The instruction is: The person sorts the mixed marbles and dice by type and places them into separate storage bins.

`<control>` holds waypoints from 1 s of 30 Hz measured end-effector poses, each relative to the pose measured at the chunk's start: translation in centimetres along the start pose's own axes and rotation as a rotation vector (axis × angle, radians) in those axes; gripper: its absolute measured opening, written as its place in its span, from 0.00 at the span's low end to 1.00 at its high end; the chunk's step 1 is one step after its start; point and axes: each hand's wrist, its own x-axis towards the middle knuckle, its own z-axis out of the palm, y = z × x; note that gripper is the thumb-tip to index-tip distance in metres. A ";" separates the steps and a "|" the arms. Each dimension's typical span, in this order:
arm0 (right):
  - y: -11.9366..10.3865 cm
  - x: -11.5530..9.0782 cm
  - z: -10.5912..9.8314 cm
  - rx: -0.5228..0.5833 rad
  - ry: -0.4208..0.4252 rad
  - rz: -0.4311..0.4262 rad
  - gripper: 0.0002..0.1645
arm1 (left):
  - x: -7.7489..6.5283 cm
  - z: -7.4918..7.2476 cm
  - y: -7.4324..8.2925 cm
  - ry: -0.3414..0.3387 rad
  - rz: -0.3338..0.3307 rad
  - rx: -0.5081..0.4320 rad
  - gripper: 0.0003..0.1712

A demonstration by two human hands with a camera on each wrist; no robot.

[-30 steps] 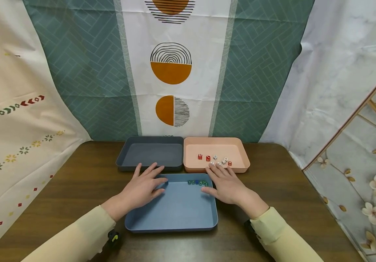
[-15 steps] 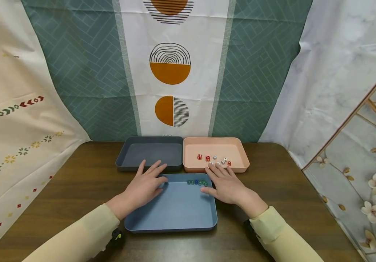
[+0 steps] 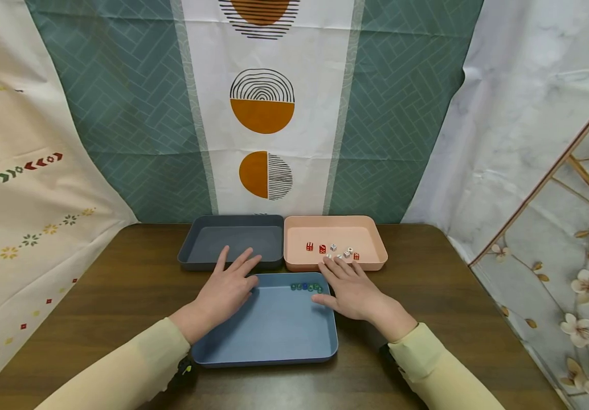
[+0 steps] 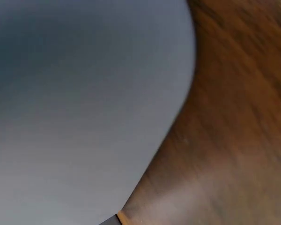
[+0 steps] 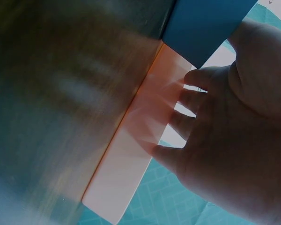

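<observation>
Green and blue pieces [image 3: 305, 286] lined up in blue tray [image 3: 269, 333]

The small green and blue pieces are set in a short row, slightly uneven at its right end, along the far edge of the blue tray, in its right half. The right hand [image 3: 353, 291] is held with fingers extended and grips nothing; its thumb is placed over the tray beside the row, and its fingertips are at the near rim of the pink tray [image 3: 330, 229]. The left hand [image 3: 223, 293] is positioned over the far left corner of the blue tray. Three of its fingers are extended and its index finger is bent near the thumb; whether anything is pinched there cannot be told. Red and white dice [image 3: 322, 249] are contained in the pink tray, beside which a dark grey tray [image 3: 235, 242] is placed. All trays are supported by the table [image 3: 135, 290].
</observation>
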 end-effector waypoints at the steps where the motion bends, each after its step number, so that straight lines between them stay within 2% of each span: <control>1: 0.1 0.1 0.1 -0.002 -0.001 0.001 0.58 | 0.0 0.0 0.0 0.003 -0.001 -0.001 0.15; 13: 0.6 0.2 0.5 -0.013 0.004 0.008 0.59 | 0.1 -0.1 -0.2 0.026 -0.031 -0.061 0.12; 17: 0.6 0.3 0.6 -0.015 0.014 0.004 0.58 | 0.3 -0.7 -0.5 0.035 -0.053 -0.081 0.11; 24: -0.6 -0.4 -0.8 -0.014 -0.019 0.019 0.57 | 0.7 -2.0 -1.0 0.009 -0.109 -0.129 0.10; 30: -0.6 -0.4 -0.8 -0.007 -0.010 0.002 0.56 | 1.2 -2.8 -1.8 0.010 -0.143 -0.171 0.10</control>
